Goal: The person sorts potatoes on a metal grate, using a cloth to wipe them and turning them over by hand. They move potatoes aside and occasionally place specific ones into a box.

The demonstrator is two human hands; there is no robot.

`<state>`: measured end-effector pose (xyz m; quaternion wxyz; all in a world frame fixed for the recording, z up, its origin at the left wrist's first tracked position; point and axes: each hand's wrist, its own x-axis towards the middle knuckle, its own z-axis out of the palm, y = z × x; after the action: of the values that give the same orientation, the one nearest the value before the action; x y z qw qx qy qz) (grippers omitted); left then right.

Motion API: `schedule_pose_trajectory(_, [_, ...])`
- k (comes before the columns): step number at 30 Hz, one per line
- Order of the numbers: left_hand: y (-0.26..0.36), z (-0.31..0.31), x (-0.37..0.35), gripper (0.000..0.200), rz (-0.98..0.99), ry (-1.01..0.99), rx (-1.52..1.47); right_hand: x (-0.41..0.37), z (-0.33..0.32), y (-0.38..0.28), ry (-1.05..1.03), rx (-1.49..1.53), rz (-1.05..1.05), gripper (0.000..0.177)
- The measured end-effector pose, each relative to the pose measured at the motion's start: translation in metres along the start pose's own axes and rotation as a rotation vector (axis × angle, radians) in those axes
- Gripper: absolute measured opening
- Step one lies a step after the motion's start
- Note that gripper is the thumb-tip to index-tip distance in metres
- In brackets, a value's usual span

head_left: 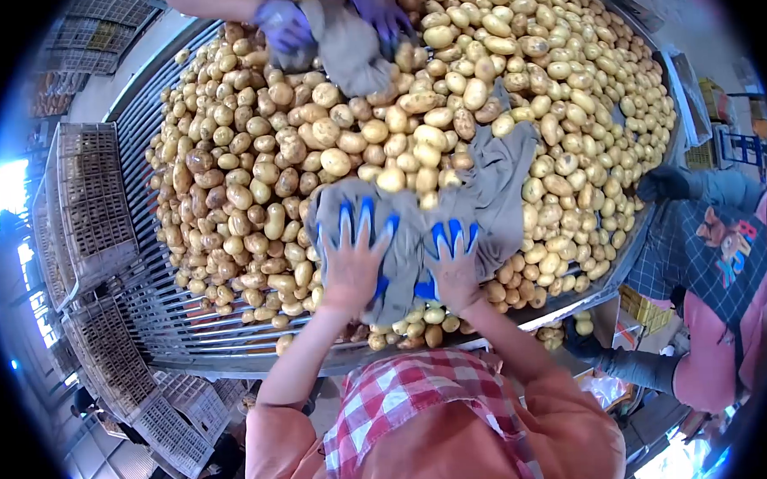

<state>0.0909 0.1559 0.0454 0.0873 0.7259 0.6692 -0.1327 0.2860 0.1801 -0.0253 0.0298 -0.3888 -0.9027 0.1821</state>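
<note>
So the grey cloth [504,193] was lying in folds right on top of the potatoes [337,162], near my edge of the pile, with one stretch running off up and to the right. Couldn't tell from my feed if it was one piece or two overlapping.

Left hand [352,262] was palm down on it, fingers fanned wide, not clenched on anything. Right hand [456,271] was just beside it, also palm down, fingers open but a bit closer together. Both had blue fingertips. Couldn't tell if either thumb was nipping a fold.

My take on doing this well: flat palms beat gripping, since the load gets shared over lots of spuds. I'd go easy on the pressure, because a loose heap like that could roll, and I'd want the bunched bit between the hands smoothed out so the contact was even.

The heap sat on a rack [162,310] of metal bars, with crates [95,190] off to the left. Across from me, a co-worker's purple gloves [283,25] were on another rag [347,51], well apart from mine. Someone in an apron [722,266] was over on the right, one dark glove [664,183] by the pile's edge.
</note>
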Motion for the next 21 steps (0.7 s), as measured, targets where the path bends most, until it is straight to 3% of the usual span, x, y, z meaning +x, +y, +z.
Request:
schedule_pose_trajectory(3, [-0.017, -0.02, 0.077, 0.064, -0.151, 0.129, -0.008, 0.066, 0.0, 0.035, 0.087, 0.033, 0.002, 0.03])
schedule_pose_trajectory(4, [-0.028, -0.019, 0.102, 0.067, -0.153, 0.212, 0.01, 0.092, 0.004, 0.046, 0.321, 0.012, -0.006, 0.029])
schedule_pose_trajectory(8, [-0.072, -0.033, 0.179, 0.074, -0.198, 0.261, -0.082, 0.204, -0.016, 0.078, 0.282, -0.234, -0.012, 0.027])
schedule_pose_trajectory(9, [-0.077, -0.044, 0.185, 0.075, -0.232, 0.283, -0.134, 0.228, -0.033, 0.08, 0.032, -0.333, 0.06, 0.031])
schedule_pose_trajectory(10, [-0.078, -0.05, 0.187, 0.075, -0.264, 0.3, -0.188, 0.246, -0.014, 0.092, 0.317, -0.198, 0.053, 0.037])
schedule_pose_trajectory(11, [-0.079, -0.033, 0.19, 0.072, -0.259, 0.384, -0.051, 0.257, -0.015, 0.091, 0.302, -0.271, 0.113, 0.04])
schedule_pose_trajectory(12, [-0.068, -0.044, 0.171, 0.073, -0.254, 0.31, 0.102, 0.26, -0.017, 0.083, 0.289, -0.345, 0.165, 0.043])
schedule_pose_trajectory(16, [-0.055, -0.024, 0.087, 0.066, -0.378, 0.152, -0.346, 0.231, -0.018, 0.038, 0.271, -0.389, 0.241, 0.044])
schedule_pose_trajectory(18, [-0.065, -0.022, 0.062, 0.063, -0.34, 0.063, -0.415, 0.203, -0.015, 0.023, 0.135, -0.404, 0.266, 0.044])
schedule_pose_trajectory(21, [-0.072, -0.042, 0.018, 0.051, -0.24, 0.052, -0.341, 0.136, -0.021, 0.021, 0.075, -0.139, 0.043, 0.042])
